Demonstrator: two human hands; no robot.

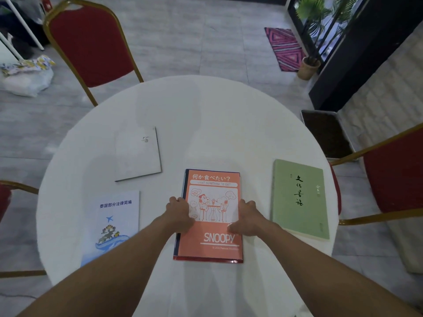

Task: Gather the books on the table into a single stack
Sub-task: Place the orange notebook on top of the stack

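Observation:
An orange Snoopy book [211, 243] lies on top of a dark blue book and a red book, whose edges show at its left and bottom, near the front of the round white table [206, 115]. My left hand [180, 213] grips the stack's left edge. My right hand [248, 219] grips its right edge, thumb on the cover. A grey book [137, 154] lies apart at the middle left. A white and blue book [114, 225] lies at the front left, partly under my left forearm. A green book [299, 197] lies at the right.
Red chairs with gold frames stand at the far left [91, 46], at the right [393, 175] and at the left edge [4, 197]. A potted plant [309, 67] and a pink rug [285, 48] are on the floor beyond the table.

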